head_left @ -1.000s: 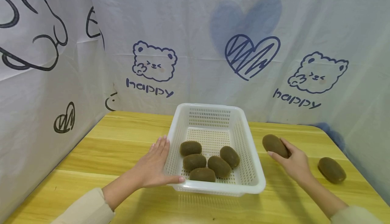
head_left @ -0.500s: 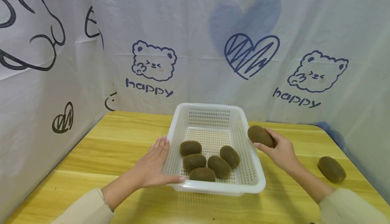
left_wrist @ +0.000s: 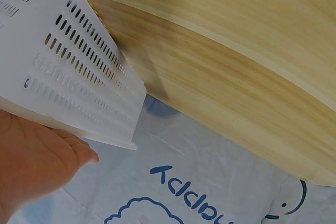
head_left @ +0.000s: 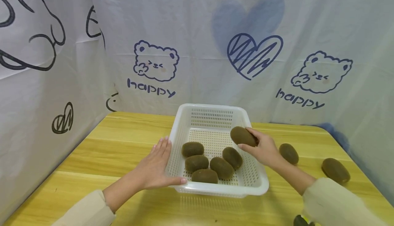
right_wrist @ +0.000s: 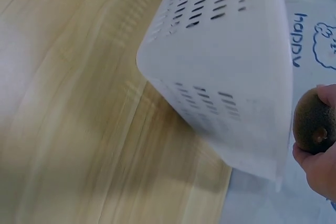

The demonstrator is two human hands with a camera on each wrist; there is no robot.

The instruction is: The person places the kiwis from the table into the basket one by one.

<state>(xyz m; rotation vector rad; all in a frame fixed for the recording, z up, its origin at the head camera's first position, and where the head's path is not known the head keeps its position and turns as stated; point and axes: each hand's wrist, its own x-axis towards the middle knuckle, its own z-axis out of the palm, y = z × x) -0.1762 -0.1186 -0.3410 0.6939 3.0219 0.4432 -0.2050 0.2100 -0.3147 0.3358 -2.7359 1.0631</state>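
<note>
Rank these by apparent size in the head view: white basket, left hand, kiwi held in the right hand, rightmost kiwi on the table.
Largest to smallest:
1. White basket
2. Left hand
3. Held kiwi and rightmost kiwi, unranked: they look alike, and their nearness to the camera may differ.

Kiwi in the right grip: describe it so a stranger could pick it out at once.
On the yellow wooden table stands a white slotted basket. Above its right side, in the person's right grip, is a brown oval kiwi. Unlike the five kiwis in the basket and the two kiwis to its right, it is held in the air.
</note>
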